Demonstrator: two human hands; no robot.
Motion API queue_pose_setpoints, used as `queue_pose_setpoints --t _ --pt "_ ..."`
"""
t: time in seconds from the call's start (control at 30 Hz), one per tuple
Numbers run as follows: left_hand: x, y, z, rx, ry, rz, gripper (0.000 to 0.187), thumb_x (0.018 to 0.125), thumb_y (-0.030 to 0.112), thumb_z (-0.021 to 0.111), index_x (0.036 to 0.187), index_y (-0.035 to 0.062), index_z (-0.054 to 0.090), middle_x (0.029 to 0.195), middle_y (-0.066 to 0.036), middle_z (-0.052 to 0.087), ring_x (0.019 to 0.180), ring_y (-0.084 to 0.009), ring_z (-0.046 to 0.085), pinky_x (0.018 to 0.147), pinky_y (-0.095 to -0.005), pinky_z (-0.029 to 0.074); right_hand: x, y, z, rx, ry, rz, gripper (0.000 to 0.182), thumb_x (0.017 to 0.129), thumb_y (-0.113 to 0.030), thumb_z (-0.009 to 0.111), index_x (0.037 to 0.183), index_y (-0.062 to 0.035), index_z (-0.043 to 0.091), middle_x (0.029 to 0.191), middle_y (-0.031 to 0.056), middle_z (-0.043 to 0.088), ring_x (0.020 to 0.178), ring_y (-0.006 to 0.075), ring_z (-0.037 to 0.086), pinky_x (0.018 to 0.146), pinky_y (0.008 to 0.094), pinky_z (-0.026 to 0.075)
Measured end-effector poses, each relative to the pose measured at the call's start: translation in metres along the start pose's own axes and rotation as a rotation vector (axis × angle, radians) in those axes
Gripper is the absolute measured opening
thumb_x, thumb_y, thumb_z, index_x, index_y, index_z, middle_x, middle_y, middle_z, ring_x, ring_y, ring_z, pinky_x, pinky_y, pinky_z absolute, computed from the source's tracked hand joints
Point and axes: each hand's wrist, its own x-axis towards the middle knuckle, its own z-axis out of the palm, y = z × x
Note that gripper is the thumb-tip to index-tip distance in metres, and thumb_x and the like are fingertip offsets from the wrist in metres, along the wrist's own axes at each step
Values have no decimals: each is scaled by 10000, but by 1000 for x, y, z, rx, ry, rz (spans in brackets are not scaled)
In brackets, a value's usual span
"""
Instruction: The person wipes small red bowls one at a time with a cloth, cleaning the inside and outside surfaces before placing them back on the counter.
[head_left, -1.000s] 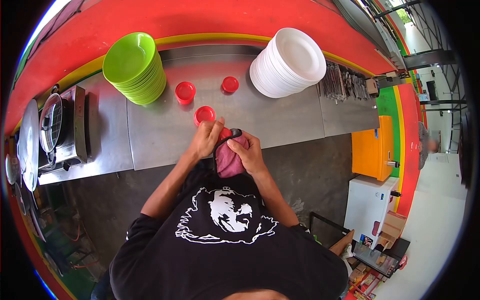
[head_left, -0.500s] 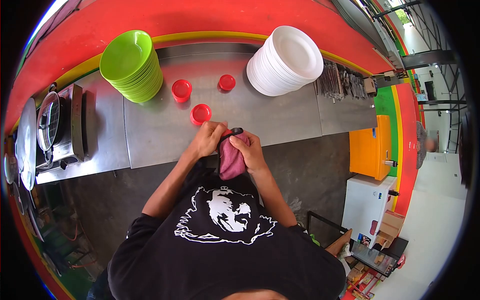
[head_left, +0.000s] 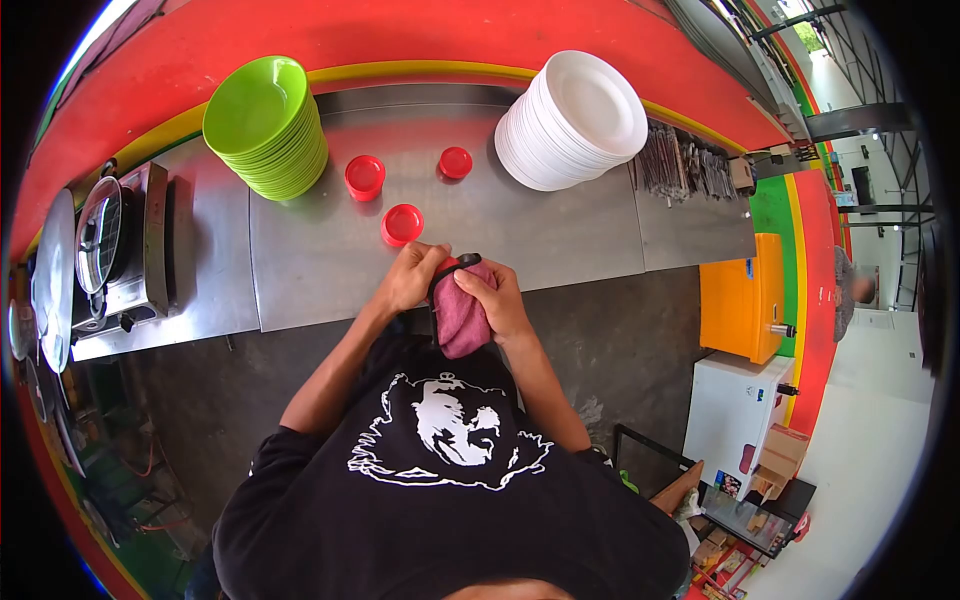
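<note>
In front of my chest, over the near edge of the steel counter [head_left: 330,290], my two hands meet. My left hand [head_left: 412,277] is closed on a small red cup [head_left: 446,266], of which only a sliver shows between the hands. A pink cloth [head_left: 463,318] with a dark edge is gripped in my right hand [head_left: 503,300], its thumb pressing on top; the cloth lies against the cup and hangs down. Just beyond my left hand stands a red cup [head_left: 402,225]. Farther back are a second red cup [head_left: 365,177] and a third red cup [head_left: 455,163].
A tall stack of green plates [head_left: 262,125] stands back left, and a stack of white plates [head_left: 570,125] back right. Cutlery [head_left: 685,165] lies right of it. A stove [head_left: 140,240] with a lidded pan [head_left: 100,240] is at left. An orange box [head_left: 740,298] stands at right.
The hands stay in the same place, with the cloth and its dark edge shifting slightly between them. The cups and plate stacks have not moved on the counter.
</note>
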Motion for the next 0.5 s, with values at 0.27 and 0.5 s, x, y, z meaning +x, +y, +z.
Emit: queue_pose_setpoints --t 0.27,0.5 --pt "2 -11 6 -565 207 -210 346 1006 308 502 706 142 548 574 48 460 482 -87 414 475 -281 345 5 6 1 226 66 -94 180 909 -178 714 975 -15 674 868 -1 663 739 62 594 691 240 491" --pt "-9 10 11 -307 71 -224 431 1023 359 514 700 94 620 596 51 530 503 -53 436 466 -275 341 -1 10 -1 78 14 26 180 912 -191 714 962 -22 679 859 1 662 737 64 591 693 247 489"
